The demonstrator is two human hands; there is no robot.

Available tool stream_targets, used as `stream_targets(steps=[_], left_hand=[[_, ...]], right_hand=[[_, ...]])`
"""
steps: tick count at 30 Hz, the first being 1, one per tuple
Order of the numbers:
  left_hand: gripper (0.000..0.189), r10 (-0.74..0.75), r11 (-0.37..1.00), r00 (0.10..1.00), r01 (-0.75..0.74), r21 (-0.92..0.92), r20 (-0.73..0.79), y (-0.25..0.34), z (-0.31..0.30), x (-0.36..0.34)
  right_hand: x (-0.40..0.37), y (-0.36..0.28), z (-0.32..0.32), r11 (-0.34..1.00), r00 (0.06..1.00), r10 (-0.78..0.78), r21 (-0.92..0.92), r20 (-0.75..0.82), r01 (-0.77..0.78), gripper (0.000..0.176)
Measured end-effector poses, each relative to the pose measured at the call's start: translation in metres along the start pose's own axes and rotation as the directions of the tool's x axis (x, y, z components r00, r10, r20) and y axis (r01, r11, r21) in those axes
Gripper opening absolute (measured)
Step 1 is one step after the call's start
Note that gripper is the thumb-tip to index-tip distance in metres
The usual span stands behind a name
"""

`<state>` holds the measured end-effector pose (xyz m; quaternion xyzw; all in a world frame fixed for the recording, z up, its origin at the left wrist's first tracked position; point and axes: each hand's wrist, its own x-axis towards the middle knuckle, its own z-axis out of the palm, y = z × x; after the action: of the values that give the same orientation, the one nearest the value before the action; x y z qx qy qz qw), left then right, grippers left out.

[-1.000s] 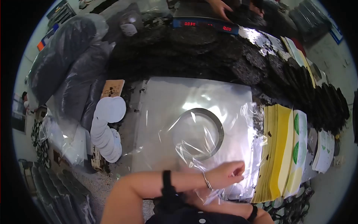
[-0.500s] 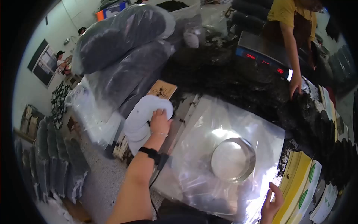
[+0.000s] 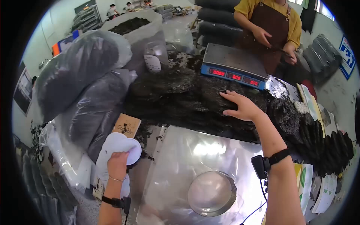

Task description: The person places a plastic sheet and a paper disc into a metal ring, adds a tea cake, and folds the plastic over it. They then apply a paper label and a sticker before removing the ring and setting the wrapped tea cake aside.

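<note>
My left hand (image 3: 118, 165) is at the stack of thin white round discs (image 3: 107, 150), left of the work surface. Its fingers are closed on the edge of the top white disc (image 3: 134, 153). My right hand (image 3: 242, 107) is stretched out with thumb and fingers apart, over a heap of dark, seaweed-like dried material (image 3: 210, 93). Nothing is in it. Between my arms, a round metal ring (image 3: 233, 191) sits on a clear plastic sheet (image 3: 168, 168) that covers the work surface.
A blue digital scale (image 3: 232, 77) stands behind the heap, and a co-worker in a brown apron (image 3: 262, 45) stands behind it. Large filled plastic bags (image 3: 78, 71) pile up at left. A brown card (image 3: 126, 125) lies beyond the discs. Yellow-and-white packaging (image 3: 303, 180) lies at right.
My right hand has moved from beside the yellow packaging up over the dark heap. My left hand stays at the discs. The co-worker's hand has left the heap. The view has shifted.
</note>
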<state>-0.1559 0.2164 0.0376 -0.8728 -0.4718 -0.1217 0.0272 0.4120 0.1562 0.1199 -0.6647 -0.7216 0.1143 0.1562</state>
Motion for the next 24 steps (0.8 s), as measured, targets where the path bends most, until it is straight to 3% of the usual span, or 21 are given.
stream_targets(steps=[1, 2, 3, 4, 6, 7, 8, 11, 13, 14, 16, 18, 19, 20, 22, 23, 24], left_hand=[[0.016, -0.022, 0.999, 0.980, 0.012, -0.053, -0.196, 0.012, -0.025, 0.001], [0.020, -0.051, 0.994, 0.923, 0.010, -0.107, -0.382, 0.027, -0.049, 0.000], [0.022, -0.090, 0.982, 0.912, 0.015, -0.187, -0.400, 0.050, -0.073, -0.005], [0.027, -0.130, 0.963, 0.904, 0.018, -0.270, -0.406, 0.078, -0.093, -0.012], [0.029, 0.078, 0.849, 0.873, -0.311, -0.427, -0.482, 0.152, -0.118, -0.025], [0.030, 0.257, 0.809, 0.842, -0.456, -0.371, -0.475, 0.185, -0.129, -0.037], [0.035, 0.390, 0.705, 0.827, -0.551, -0.446, -0.405, 0.210, -0.118, -0.053], [0.043, 0.505, 0.700, 0.785, -0.616, -0.361, -0.359, 0.265, -0.062, -0.098], [0.053, 0.585, 0.695, 0.792, -0.600, -0.396, -0.173, 0.276, -0.027, -0.118], [0.053, 0.585, 0.691, 0.793, -0.597, -0.407, -0.169, 0.274, -0.030, -0.122], [0.052, 0.502, 0.680, 0.829, -0.555, -0.480, -0.247, 0.261, -0.036, -0.128], [0.058, 0.193, 0.581, 0.900, -0.425, -0.694, -0.390, 0.236, -0.029, -0.140], [0.058, 0.198, 0.573, 0.900, -0.428, -0.699, -0.388, 0.226, -0.032, -0.137], [0.067, 0.008, 0.443, 0.987, -0.145, -0.885, -0.158, 0.216, -0.042, -0.130], [0.075, -0.126, 0.249, 0.983, 0.161, -0.955, 0.132, 0.217, -0.062, -0.106], [0.088, 0.208, 0.458, 0.973, -0.007, -0.889, 0.100, 0.227, -0.071, -0.086], [0.101, 0.514, 0.575, 0.848, -0.228, -0.786, 0.130, 0.238, -0.073, -0.070]], right_hand=[[0.002, -0.004, 0.004, 1.000, 1.000, -0.013, 0.000, -0.008, 0.013, 0.086], [0.000, -0.011, 0.007, 0.993, 1.000, 0.014, -0.115, -0.025, -0.017, 0.081], [-0.006, -0.018, 0.011, 0.973, 0.998, 0.044, -0.226, -0.043, -0.053, 0.076], [-0.009, -0.024, 0.020, 0.974, 0.998, 0.045, -0.222, -0.037, -0.052, 0.076], [-0.013, -0.042, 0.033, 0.900, 0.975, -0.013, -0.427, -0.220, -0.084, 0.069], [-0.020, -0.050, 0.032, 0.877, 0.932, -0.066, -0.466, -0.357, -0.117, 0.067], [-0.032, -0.060, 0.027, 0.903, 0.869, -0.120, -0.416, -0.481, -0.105, 0.070], [-0.101, -0.129, -0.009, 0.926, 0.741, -0.233, -0.376, -0.630, -0.028, 0.075], [-0.162, -0.179, -0.016, 0.958, 0.676, -0.243, -0.280, -0.696, 0.056, 0.078], [-0.193, -0.203, -0.012, 0.963, 0.662, -0.243, -0.259, -0.709, 0.077, 0.076], [-0.251, -0.237, 0.019, 0.978, 0.682, -0.190, -0.194, -0.706, 0.071, 0.069], [-0.296, -0.252, 0.075, 0.974, 0.756, -0.149, -0.225, -0.637, 0.002, 0.061], [-0.312, -0.261, 0.098, 0.977, 0.825, -0.082, -0.207, -0.560, -0.043, 0.060], [-0.320, -0.268, 0.113, 0.981, 0.913, 0.028, -0.165, -0.406, -0.103, 0.063], [-0.327, -0.264, 0.132, 0.995, 0.977, 0.090, -0.036, -0.191, -0.098, 0.066], [-0.326, -0.261, 0.125, 0.994, 0.978, 0.097, -0.032, -0.185, -0.105, 0.066], [-0.320, -0.253, 0.110, 0.986, 0.988, 0.083, 0.152, -0.126, -0.064, 0.070]])
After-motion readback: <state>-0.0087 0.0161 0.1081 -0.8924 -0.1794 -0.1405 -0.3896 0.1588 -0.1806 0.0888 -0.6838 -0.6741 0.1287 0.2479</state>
